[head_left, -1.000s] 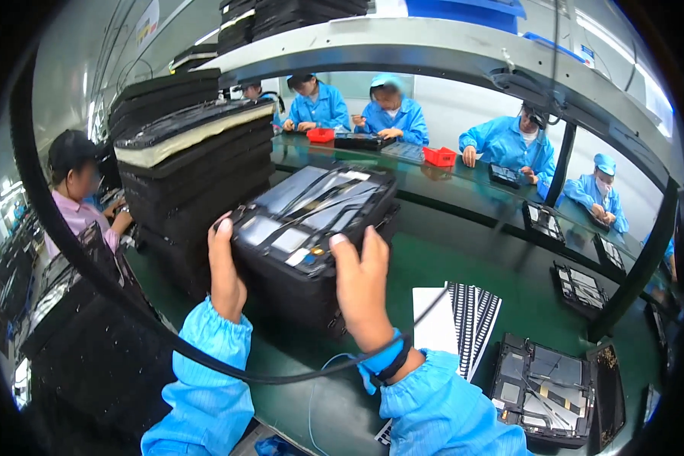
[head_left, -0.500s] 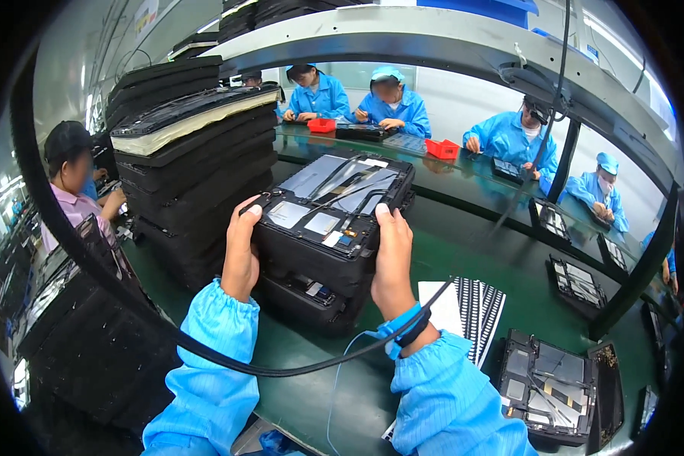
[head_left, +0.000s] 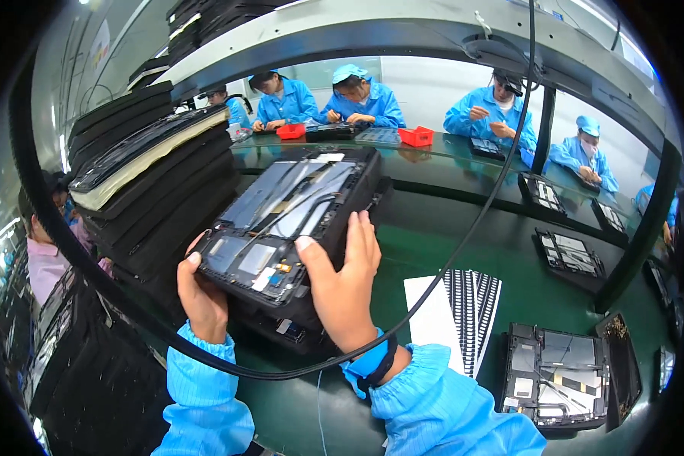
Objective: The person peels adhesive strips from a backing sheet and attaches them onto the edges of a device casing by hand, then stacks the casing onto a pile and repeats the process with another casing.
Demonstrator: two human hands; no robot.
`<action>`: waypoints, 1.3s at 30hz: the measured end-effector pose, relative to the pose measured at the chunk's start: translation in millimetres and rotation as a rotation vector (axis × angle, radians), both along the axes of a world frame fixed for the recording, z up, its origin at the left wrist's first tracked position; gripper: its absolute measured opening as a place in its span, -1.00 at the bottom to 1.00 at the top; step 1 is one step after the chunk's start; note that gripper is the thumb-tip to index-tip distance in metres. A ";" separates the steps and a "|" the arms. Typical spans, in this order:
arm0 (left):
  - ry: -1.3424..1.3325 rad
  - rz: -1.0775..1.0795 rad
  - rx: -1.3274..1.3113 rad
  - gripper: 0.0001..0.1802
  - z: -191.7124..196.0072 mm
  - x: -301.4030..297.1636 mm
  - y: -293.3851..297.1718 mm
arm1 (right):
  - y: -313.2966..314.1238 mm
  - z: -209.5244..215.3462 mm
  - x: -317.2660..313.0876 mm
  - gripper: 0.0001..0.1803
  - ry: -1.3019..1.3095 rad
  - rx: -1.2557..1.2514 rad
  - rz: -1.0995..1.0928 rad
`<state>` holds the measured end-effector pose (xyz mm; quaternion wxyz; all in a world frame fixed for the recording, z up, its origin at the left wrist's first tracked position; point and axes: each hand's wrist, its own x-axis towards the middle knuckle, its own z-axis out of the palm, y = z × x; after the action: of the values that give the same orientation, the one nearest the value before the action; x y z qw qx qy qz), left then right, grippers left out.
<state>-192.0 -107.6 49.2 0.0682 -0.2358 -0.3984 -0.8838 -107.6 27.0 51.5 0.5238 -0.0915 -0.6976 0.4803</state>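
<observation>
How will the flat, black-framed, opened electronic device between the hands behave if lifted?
The flat, black-framed, opened electronic device is probably stiff, since it shows no sag. With its insides uncovered, it seems fragile. Its glossy grey panels may be slippery.

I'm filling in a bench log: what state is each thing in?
Held device, inner parts exposed
Left grip, holding its left edge
Right grip, holding its right edge
Device at lower right, inner parts exposed
Black tray beside it, open
Printed sheets, overlapping
Wrist strap, worn
Red bins, open
Black pile, stacked in layers
</observation>
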 end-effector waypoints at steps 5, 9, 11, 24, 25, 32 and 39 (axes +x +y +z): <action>-0.023 0.026 0.080 -0.57 -4.6 -4.1 -3.7 | -2.7 8.5 0.5 -0.16 0.044 0.087 -0.021; -0.034 0.111 -0.014 -0.49 0.2 11.6 -22.9 | -18.5 9.1 6.0 -0.16 0.045 0.091 0.041; -0.030 0.059 -0.011 -0.47 -10.2 9.3 -30.7 | -21.5 5.8 12.2 -0.15 0.026 0.091 0.041; -0.073 -0.117 0.000 -0.43 -27.7 -6.8 -46.3 | 1.4 -18.5 11.7 -0.26 0.083 -0.272 0.104; -0.082 -0.267 0.051 -0.44 -30.1 -9.3 -49.7 | 9.3 -18.7 4.3 -0.21 0.035 -0.403 0.170; -0.091 -0.274 0.030 -0.36 -56.3 -27.2 -40.5 | 16.5 -27.2 -21.9 -0.03 -0.094 -0.494 0.230; -0.158 -0.124 0.046 -0.38 -49.4 -24.1 -27.6 | 13.3 -8.6 -19.0 -0.02 -0.275 -0.490 0.273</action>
<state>-216.1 -135.2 -0.2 -0.0130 -0.1880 -0.3669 -0.9110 -126.6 40.3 42.8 0.3173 -0.1846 -0.6312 0.6832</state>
